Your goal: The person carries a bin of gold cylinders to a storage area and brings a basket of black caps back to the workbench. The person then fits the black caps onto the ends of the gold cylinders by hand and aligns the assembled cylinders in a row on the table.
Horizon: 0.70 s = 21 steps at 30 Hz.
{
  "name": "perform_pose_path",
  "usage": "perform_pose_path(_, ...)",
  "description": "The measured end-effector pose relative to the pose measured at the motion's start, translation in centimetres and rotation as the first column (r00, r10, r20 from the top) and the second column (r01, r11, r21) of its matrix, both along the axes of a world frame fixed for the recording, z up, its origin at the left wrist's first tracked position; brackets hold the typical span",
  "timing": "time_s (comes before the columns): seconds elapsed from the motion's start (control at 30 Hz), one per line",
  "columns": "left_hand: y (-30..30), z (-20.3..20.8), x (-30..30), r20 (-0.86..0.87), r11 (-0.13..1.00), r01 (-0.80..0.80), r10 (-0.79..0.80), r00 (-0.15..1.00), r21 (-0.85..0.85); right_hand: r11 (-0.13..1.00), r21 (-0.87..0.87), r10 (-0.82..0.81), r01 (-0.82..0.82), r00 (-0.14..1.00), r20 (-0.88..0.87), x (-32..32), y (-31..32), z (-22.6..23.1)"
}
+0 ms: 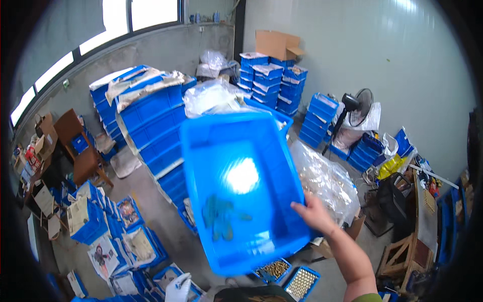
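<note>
Room: pale wall [347, 45] at the back and right, bright windows [151, 12] high on the left.
Right hand [316, 214]: bare, with its thumb over the right edge of the big blue plastic bin [246, 194]. The other fingers are hidden and seem to pinch the side from behind, likely so it won't slip.
Left hand: hard to find. A white glove [177, 289] shows low on the left, but nobody can tell if a hand is in it, spread or curled.
Big blue plastic bin: up in front of the person, tipped so its open top faces the eyes, maybe to show the inside.
Dark green patch [221, 216]: low on the bin's left, too blurry to name.
Little metal parts [274, 270]: brass-coloured, below the bin in a shallow tray, whose sides likely stop them rolling away.
Clear plastic wrap [327, 178]: just past the right hand, crumpled and shiny.
Tall stack of blue bins [161, 131]: behind, on the left, piled up likely to save floor room.
Black fan [363, 105]: near the right wall, perhaps to blow air this way.
</note>
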<state>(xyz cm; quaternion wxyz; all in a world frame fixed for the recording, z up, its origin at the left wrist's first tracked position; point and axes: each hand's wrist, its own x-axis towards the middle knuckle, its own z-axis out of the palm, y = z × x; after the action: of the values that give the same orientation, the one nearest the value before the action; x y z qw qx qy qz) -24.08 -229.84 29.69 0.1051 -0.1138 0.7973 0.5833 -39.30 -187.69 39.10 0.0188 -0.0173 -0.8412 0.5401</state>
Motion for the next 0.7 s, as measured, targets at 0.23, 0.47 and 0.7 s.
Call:
perform_pose_path(0.23, 5.8, -5.2, 10.8, 0.257, 0.987, -0.137, 0.11, 0.96, 0.088, 0.915, 0.338, 0.094, -0.221, 0.93, 0.354, 13.9, 3.3, -17.5)
perform_pose_path(0.47, 7.0, -11.6, 17.2, 0.704, 0.99, -0.139, 0.08, 0.706, 0.027, 0.838, 0.497, -0.129, -0.224, 0.805, 0.579, 22.6, 13.0, -41.8)
perform_pose_path(0.7, 6.2, -21.3, 23.8, 0.847, 0.977, -0.198, 0.173, 0.503, -0.081, 0.93, 0.368, -0.231, -0.018, 0.749, 0.621, 22.2, 18.4, -60.8)
